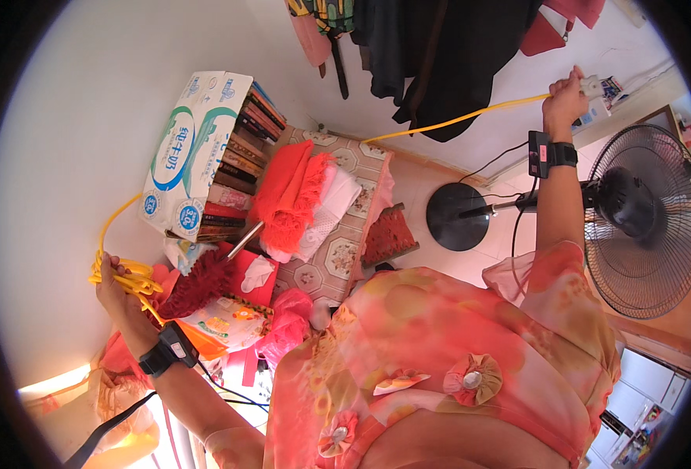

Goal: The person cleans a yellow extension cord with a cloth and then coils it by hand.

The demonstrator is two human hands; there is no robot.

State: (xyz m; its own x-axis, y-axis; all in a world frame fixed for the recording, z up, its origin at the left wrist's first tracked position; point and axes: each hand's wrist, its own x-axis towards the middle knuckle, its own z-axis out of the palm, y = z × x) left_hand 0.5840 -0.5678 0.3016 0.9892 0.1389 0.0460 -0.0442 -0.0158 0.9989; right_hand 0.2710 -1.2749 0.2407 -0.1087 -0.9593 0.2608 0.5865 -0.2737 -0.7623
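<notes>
On the left, my left hand [109,289] is closed round a looped bundle of yellow cord [136,280]. From the bundle, one length rises and passes out of sight at the white carton [175,160]. A yellow cord comes into view again past the books and stretches taut to the upper right. There my right hand [564,103] grips it close to a white plug-like end piece [591,86], near the wall. Whether that piece touches anything beyond it cannot be made out. Both wrists wear black bands with small devices.
Books [240,168] fill the carton on a patterned tabletop [326,277]. Beside them lie red fringed cloth [291,187], a dark red duster [201,289] and pink bags [287,316]. A black fan [634,211] stands close to my right arm. Dark clothes [455,62] hang ahead.
</notes>
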